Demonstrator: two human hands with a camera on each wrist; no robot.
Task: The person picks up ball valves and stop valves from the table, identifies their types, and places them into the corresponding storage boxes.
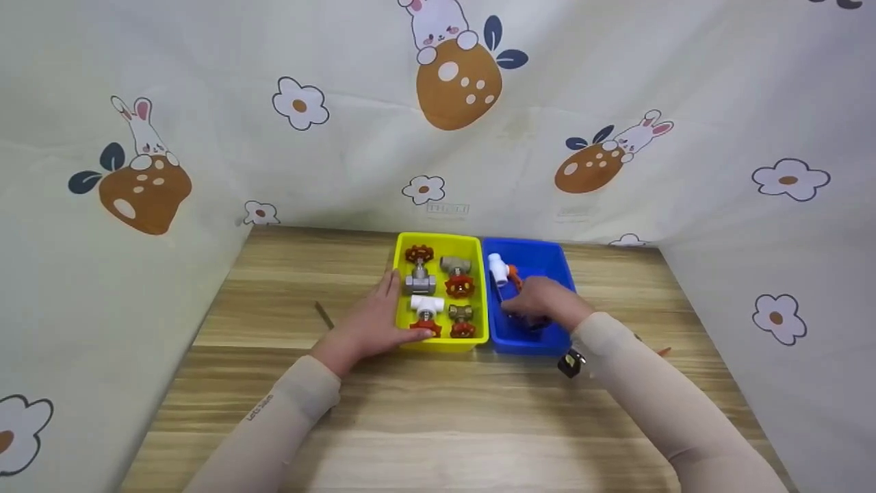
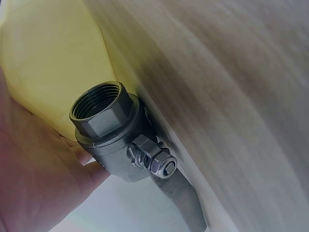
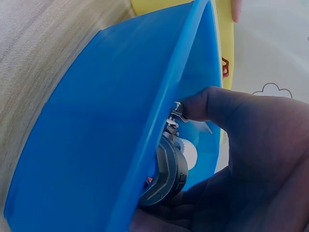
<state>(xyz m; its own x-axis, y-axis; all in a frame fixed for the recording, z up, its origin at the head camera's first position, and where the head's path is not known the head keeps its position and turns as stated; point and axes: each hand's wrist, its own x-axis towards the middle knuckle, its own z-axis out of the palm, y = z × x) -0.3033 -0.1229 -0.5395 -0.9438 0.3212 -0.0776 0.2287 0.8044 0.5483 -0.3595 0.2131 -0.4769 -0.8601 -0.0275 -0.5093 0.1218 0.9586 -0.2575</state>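
The right hand (image 1: 545, 301) has its fingers curled around a metal valve (image 3: 173, 171) inside the blue box (image 1: 544, 257), near the counter (image 1: 445, 424)'s far edge. The left hand (image 1: 369, 322) rests with extended fingers against the yellow box (image 1: 443, 346).

We get a fairly bright head view, with pale glare on the worktop (image 1: 445, 438). The left wrist view looks hazy; in the right one, shadow darkens the right hand (image 3: 256, 154).

The wood-grain table (image 1: 424, 424) bears a yellow bin (image 1: 455, 346), an adjoining blue bin (image 1: 523, 347) and a metal valve (image 2: 113, 137)
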